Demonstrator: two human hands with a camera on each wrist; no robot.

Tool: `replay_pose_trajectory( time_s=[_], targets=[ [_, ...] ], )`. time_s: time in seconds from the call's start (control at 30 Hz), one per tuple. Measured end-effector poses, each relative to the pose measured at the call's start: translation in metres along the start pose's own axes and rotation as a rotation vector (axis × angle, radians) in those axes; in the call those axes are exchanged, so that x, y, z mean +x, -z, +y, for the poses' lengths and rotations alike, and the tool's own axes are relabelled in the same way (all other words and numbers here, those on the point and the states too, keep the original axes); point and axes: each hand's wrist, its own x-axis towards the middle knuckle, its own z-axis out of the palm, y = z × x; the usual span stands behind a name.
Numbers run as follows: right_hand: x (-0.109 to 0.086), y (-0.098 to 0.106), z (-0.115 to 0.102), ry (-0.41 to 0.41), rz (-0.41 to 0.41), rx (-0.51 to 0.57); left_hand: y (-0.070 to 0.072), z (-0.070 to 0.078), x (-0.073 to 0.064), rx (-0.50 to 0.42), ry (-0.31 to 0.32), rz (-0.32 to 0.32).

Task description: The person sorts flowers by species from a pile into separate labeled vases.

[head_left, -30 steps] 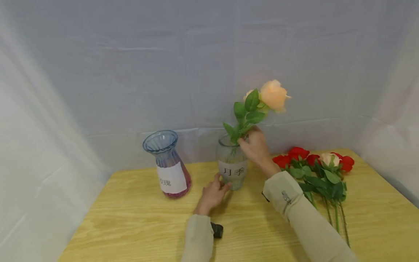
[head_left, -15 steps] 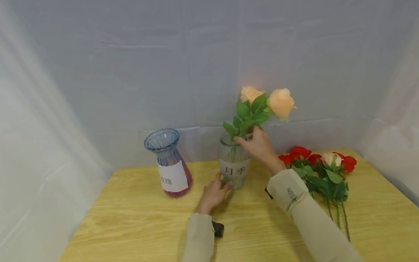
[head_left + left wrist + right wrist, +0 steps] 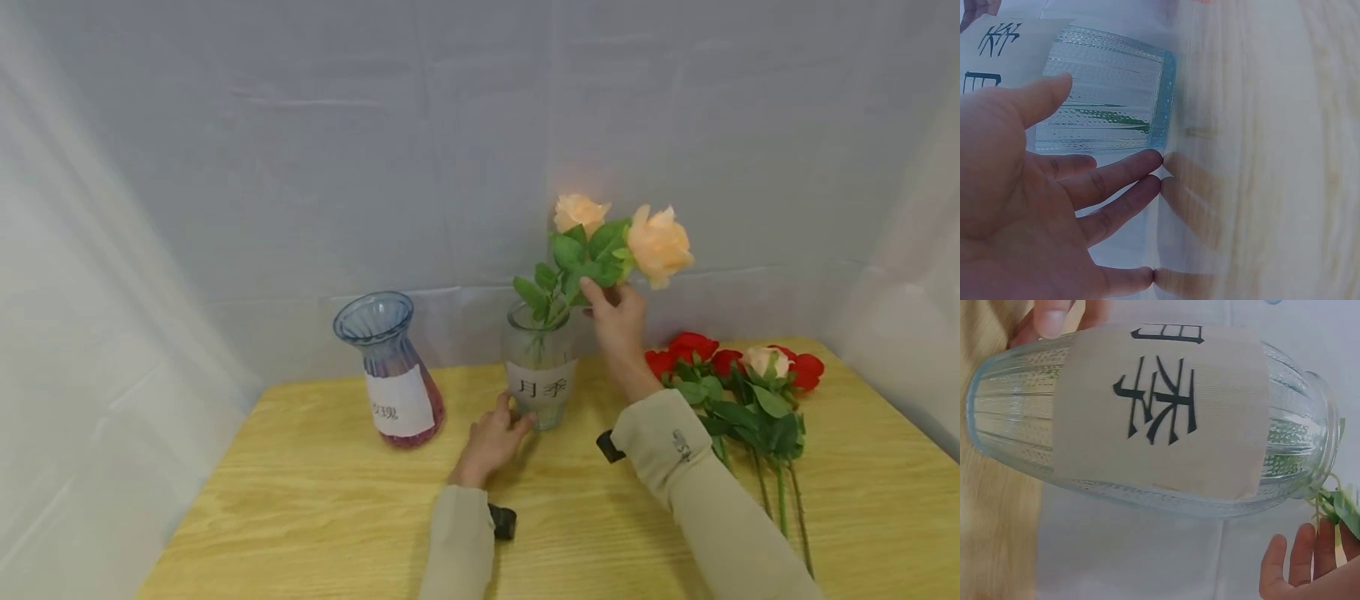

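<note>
A clear glass vase [image 3: 540,350] with a white paper label stands upright on the table, two peach roses [image 3: 660,243] in it with their stems inside. My left hand [image 3: 491,442] is at the base of this vase. In the left wrist view, its thumb lies in front of the glass and several fairly straight fingers [image 3: 1119,178] have their tips on the tabletop. Beside the vase mouth, my right hand [image 3: 618,329] is at the leaves [image 3: 603,242] under the right rose. In the right wrist view, its fingers [image 3: 1300,556] are loosely extended near the leaves; the contact is partly hidden.
Left of the clear vase stands a blue and pink glass vase [image 3: 405,367] with a paper label. Several red roses [image 3: 693,346] and a paler rose [image 3: 767,362] lie on the right of the wooden table [image 3: 322,500]. A pale curtain [image 3: 300,167] hangs behind.
My right hand has moved from the vase mouth up and to the right, toward the leaves. The right peach rose leans further right and lower. My left hand stays at the vase base.
</note>
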Motion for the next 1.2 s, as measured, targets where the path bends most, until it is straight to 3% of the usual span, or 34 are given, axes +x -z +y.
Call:
replay_pose_trajectory(
  time_s=[0.1,0.23,0.4,0.7,1.2],
  targets=[
    [0.003,-0.004,-0.002,0.004,-0.037,-0.09,0.001,0.0,0.0,-0.003,0.001,0.0],
    [0.003,-0.007,-0.004,-0.011,-0.168,-0.246,0.0,0.0,0.0,-0.008,0.0,0.003],
    [0.002,0.0,0.0,-0.025,-0.267,-0.284,-0.001,0.0,0.0,-0.01,-0.002,0.003],
    [-0.004,0.04,0.003,-0.083,-0.341,-0.286,0.0,0.003,0.0,-0.007,0.015,-0.006],
    [-0.011,0.092,-0.003,-0.014,-0.407,-0.608,-0.001,0.0,0.002,0.007,0.014,-0.009]
  ],
)
